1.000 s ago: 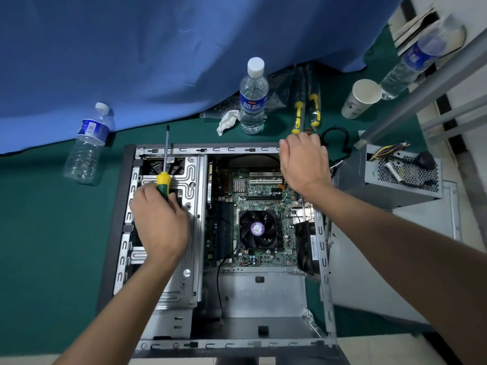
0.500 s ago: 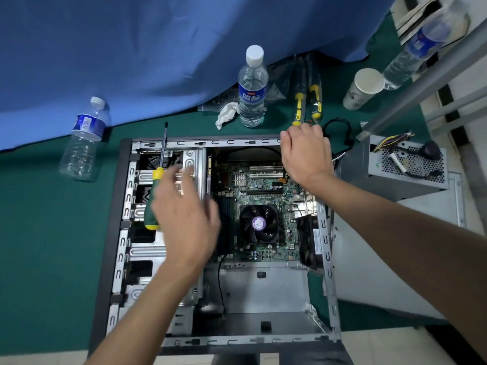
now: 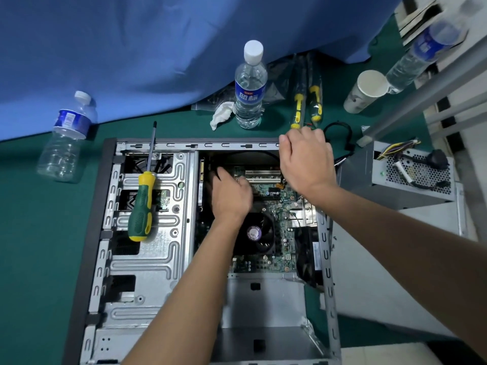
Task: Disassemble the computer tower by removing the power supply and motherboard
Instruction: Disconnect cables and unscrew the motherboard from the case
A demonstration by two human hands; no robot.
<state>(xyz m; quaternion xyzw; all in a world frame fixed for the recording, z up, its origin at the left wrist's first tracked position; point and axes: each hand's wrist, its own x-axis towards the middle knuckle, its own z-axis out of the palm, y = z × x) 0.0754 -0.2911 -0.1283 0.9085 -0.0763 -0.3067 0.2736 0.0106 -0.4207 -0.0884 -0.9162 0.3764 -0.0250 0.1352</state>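
**Both hands inside the opened tower**

The left hand [image 3: 230, 192] reaches down onto the motherboard [image 3: 274, 206] near its far left corner, fingers curled downward; whether they grip anything cannot be told. The right hand [image 3: 307, 160] curls over the far right corner of the computer tower [image 3: 147, 272]. A green-and-yellow screwdriver [image 3: 142, 204] lies loose on the drive cage. The power supply [image 3: 411, 180] sits outside, just right of the tower.
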